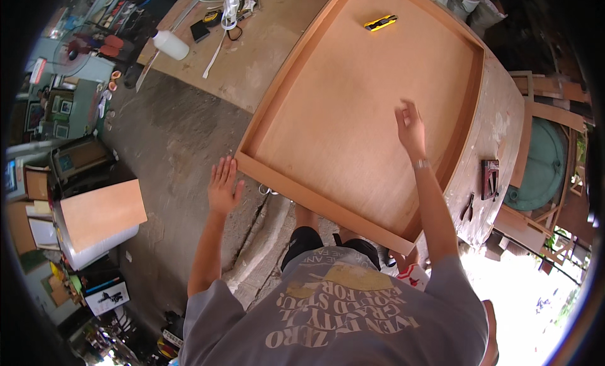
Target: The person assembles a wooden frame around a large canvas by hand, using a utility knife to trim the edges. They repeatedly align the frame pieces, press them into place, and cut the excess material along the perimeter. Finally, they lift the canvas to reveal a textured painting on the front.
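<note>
A large shallow wooden box [315,205] with a low rim lies across the worktable in front of me. My left hand [224,186] is by its near left corner, fingers stretched and slightly apart, the fingertips at or just beside the rim. Over the box's plywood bottom hovers my right hand [411,129]. Its fingers are loosely curled and apart, with nothing visible in them. A yellow and black utility knife [380,23] rests inside the box toward the far end.
Right of the box, a dark staple gun [489,179] and pliers [467,207] lie on the worktable [498,129]. Far left on it are a white bottle [171,45], a tape measure [212,18] and white strapping [230,10]. A plywood-topped stack [104,213] stands at left.
</note>
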`<state>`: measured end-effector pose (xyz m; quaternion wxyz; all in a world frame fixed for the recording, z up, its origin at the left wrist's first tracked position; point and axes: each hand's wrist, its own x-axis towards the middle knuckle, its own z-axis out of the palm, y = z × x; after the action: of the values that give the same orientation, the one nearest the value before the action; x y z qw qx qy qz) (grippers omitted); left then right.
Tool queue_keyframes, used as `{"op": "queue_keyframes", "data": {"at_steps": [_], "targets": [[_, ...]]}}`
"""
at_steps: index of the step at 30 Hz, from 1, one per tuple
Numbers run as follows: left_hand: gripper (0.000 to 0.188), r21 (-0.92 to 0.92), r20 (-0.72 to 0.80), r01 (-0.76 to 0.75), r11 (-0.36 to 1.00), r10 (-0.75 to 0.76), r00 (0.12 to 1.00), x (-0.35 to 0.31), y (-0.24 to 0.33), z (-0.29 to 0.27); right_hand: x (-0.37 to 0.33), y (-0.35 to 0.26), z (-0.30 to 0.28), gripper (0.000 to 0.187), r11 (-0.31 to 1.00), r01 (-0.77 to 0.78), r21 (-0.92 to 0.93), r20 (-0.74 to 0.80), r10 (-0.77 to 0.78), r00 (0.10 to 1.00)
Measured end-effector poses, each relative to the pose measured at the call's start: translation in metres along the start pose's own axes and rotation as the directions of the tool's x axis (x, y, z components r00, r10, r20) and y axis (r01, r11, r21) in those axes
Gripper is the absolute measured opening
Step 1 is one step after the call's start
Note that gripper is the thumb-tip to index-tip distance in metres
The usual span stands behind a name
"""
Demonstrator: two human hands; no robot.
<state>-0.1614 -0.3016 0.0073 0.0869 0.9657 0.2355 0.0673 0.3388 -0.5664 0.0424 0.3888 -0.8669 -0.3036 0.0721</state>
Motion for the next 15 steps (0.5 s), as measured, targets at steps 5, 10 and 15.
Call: {"op": "queue_keyframes", "data": {"at_steps": [5, 10, 15], "targets": [[0.068, 0.039, 0.084, -0.064, 0.997, 0.061, 0.995, -0.003, -0.027, 0.000, 0.203, 0.004, 0.094, 0.064, 0.965, -0.003, -0.263, 0.042, 0.014, 0.999], [0.069, -0.144, 0.281, -0.211, 0.967, 0.245, 0.928, -0.018, 0.014, -0.004, 0.286, -0.019, 0.139, 0.059, 0.828, -0.125, -0.547, -0.078, 0.099, 0.992], [0.066, -0.278, 0.350, -0.448, 0.850, 0.524, 0.777, -0.011, 0.093, 0.007, 0.240, 0.032, 0.152, 0.045, 0.849, -0.120, -0.514, -0.230, -0.001, 0.973]]}}
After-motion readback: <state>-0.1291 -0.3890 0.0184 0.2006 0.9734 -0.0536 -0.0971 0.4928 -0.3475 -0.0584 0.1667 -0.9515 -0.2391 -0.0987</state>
